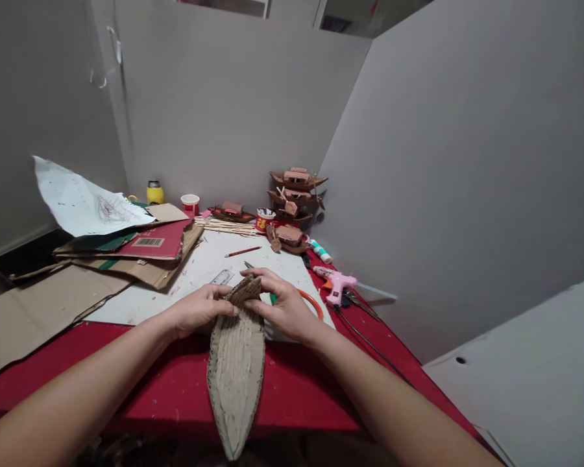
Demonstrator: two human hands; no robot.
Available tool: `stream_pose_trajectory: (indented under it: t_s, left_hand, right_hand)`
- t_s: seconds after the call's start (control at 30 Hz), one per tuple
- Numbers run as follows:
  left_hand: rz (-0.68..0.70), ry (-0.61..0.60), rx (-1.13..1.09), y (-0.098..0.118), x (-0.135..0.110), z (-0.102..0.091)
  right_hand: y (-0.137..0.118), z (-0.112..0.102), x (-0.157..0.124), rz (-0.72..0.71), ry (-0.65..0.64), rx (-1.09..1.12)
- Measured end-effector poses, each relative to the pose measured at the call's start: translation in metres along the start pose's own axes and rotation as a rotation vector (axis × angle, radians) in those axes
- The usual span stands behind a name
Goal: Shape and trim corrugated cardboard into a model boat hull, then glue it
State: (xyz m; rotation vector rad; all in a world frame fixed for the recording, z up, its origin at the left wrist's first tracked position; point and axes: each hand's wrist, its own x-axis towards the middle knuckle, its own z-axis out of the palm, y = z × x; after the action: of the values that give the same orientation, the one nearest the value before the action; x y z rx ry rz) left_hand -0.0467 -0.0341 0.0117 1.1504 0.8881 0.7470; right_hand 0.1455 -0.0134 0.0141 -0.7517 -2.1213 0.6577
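A long cardboard boat hull (pixel 237 376), pointed at its near end and ribbed inside, lies between my hands over the table's front edge. My left hand (pixel 199 310) grips its far left side, thumb on the inner face. At the far tip, my right hand (pixel 282 305) pinches the raised edge between thumb and fingers. Orange-handled scissors (pixel 312 302) lie partly hidden behind my right hand. A clear ruler (pixel 222 277) rests just beyond my left hand, and a red pencil (pixel 243 251) lies farther back on the white board.
A pink glue gun (pixel 338 285) with its cord sits at right. Stacked finished model boats (pixel 296 194) stand at the back, near thin wooden sticks (pixel 226 226) and a paper cup (pixel 189 204). Cardboard sheets (pixel 160 243) and a crumpled paper (pixel 85 201) pile up at left. Grey partitions surround the red-covered table (pixel 175 389).
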Motion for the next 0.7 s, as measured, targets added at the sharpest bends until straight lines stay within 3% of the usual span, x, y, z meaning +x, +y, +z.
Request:
stream_pose_trajectory:
  t_s: [0.13,0.47,0.7]
  left_hand:
    - [-0.033,-0.065,-0.081,0.001,0.001,-0.005]
    - [0.011,-0.025,-0.051,-0.004,0.008,-0.012]
    - [0.037,0.108,0.141,-0.006,0.009,-0.012]
  right_hand:
    - [0.002,-0.001,0.001,0.005,0.058,0.087]
    - [0.002,-0.01,0.007,0.17,0.266,0.397]
    - [0.008,-0.018,0.01,0.206,0.377,0.651]
